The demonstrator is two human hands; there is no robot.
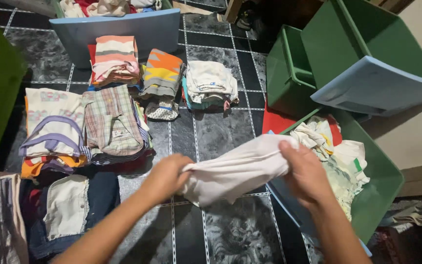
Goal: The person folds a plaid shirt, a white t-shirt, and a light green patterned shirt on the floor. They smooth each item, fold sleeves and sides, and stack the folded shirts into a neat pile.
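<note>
Fingers of both my left hand [164, 177] and my right hand [305, 172] are curling shut on the two ends of a soft white cloth garment [235, 168], bunching it in the air above the dark marbled tile floor [221, 129]. With such gathered grips, I judge an end could be slipping free and dragging on the tiles. Around me, folded clothing piles [113, 122] are sitting on the floor, beside a green plastic bin of unfolded laundry [387, 181].

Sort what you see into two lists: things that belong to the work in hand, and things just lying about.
In hand:
left hand
right hand
white garment
green bin of loose clothes
folded stacks

Lying about:
empty green bins
blue lid
shoe
</note>
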